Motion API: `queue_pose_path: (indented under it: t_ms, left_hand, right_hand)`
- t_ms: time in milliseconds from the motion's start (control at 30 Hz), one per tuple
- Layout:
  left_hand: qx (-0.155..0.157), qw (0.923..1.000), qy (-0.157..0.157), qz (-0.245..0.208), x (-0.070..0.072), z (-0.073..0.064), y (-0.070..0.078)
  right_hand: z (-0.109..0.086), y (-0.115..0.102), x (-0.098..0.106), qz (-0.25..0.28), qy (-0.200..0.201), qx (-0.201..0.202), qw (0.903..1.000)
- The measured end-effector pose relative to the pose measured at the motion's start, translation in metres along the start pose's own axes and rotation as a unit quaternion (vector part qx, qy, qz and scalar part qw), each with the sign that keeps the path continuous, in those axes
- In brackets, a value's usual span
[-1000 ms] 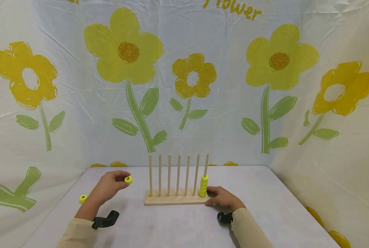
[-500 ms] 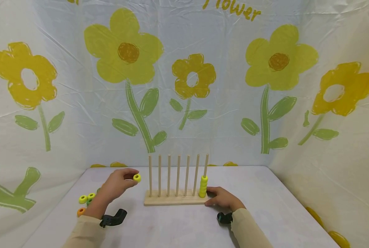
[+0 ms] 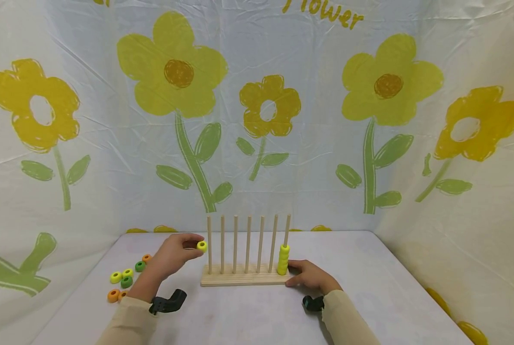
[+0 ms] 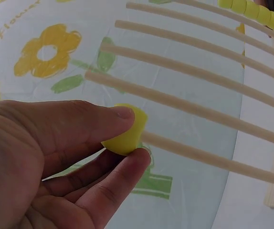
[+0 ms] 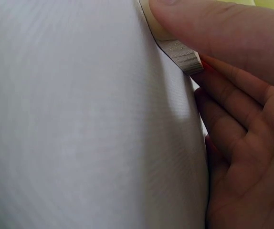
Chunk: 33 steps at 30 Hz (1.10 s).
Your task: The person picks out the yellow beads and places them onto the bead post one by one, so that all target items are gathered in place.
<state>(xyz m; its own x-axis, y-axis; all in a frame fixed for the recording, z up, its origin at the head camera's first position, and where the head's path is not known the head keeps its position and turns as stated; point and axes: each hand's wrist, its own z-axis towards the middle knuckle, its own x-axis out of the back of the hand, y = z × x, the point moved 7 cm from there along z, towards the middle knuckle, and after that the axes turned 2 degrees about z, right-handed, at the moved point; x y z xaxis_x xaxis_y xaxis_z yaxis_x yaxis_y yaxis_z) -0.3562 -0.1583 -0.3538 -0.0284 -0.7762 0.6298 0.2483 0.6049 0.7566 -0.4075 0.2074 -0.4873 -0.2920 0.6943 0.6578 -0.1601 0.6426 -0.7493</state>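
Observation:
In the head view my left hand (image 3: 173, 256) pinches a yellow bead (image 3: 202, 246) between thumb and fingers, up beside the leftmost peg of a wooden peg rack (image 3: 239, 279). The left wrist view has that bead (image 4: 125, 130) close to the peg (image 4: 213, 157); whether they touch I cannot tell. Several yellow beads (image 3: 284, 260) are stacked on the rightmost peg, and the other pegs are bare. My right hand (image 3: 310, 276) grips the rack's right end, thumb in front and fingers behind, as the right wrist view shows at the wooden base (image 5: 182, 57).
Loose beads lie on the left of the white-covered table (image 3: 239, 316): yellow beads (image 3: 116, 277), green beads (image 3: 126, 281) and orange beads (image 3: 113, 295), some close to my left forearm. A flower-printed cloth (image 3: 257, 143) hangs behind and at the sides.
My left hand has moved right with the yellow bead, from left of the rack up to the leftmost peg. More loose beads have come into sight behind its forearm. The right hand stays put.

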Motion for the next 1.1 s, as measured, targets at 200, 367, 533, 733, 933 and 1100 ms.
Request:
queue_pose_path:
  t_ms: [200, 367, 533, 733, 933, 1100]
  left_hand:
    - [-0.012, 0.9997, -0.006, -0.023, -0.008, 0.003, 0.011]
    - [-0.009, 0.9995, -0.006, -0.030, -0.015, 0.007, 0.017]
    - [-0.020, 0.9991, -0.010, -0.037, -0.021, 0.010, 0.026]
    - [-0.036, 0.9981, -0.018, -0.048, -0.030, 0.014, 0.038]
    - [-0.048, 0.9968, -0.028, -0.057, -0.039, 0.016, 0.052]
    - [-0.055, 0.9957, -0.037, -0.065, -0.045, 0.018, 0.062]
  right_hand:
    - [0.000, -0.001, 0.000, -0.004, -0.002, 0.000, 1.0000]
    - [0.000, 0.000, 0.000, -0.006, 0.000, 0.001, 1.0000]
    - [0.001, 0.002, 0.000, -0.003, 0.002, -0.004, 1.0000]
    - [0.001, 0.002, 0.000, 0.000, 0.001, -0.006, 1.0000]
    - [0.000, 0.001, 0.000, 0.004, -0.001, -0.001, 1.0000]
    - [0.001, 0.002, -0.001, 0.005, -0.002, -0.003, 1.0000]
